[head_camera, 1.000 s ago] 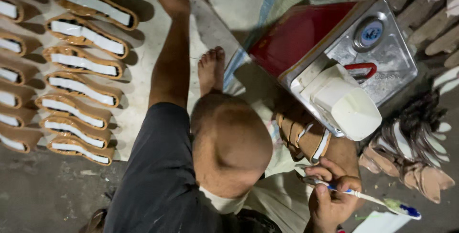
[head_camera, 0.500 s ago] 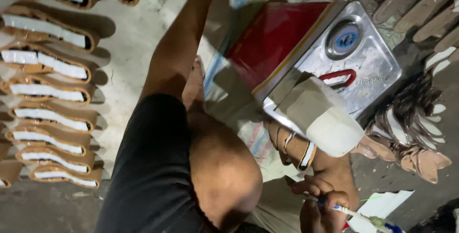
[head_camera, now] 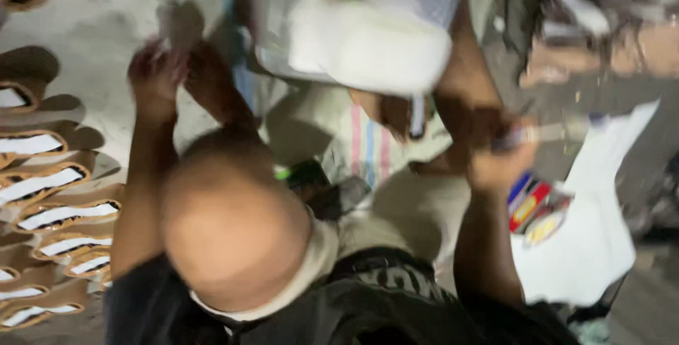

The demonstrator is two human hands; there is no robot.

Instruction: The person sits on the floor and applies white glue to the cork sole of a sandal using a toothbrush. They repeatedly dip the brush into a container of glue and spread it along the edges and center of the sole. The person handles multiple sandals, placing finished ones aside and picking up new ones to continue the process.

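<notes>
At ten o'clock from my head I see the left hand, which reached far out a second ago, now drawn back near the soles, grip too blurred to tell, while the right hand at three o'clock stays clenched on the brush.

Soles in rows left, white container up top.

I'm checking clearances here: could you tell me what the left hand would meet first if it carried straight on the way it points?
The picture is blurred, so this is hedged: the left hand points up-frame over bare grey floor, and its way looks free as far as the frame shows.
</notes>
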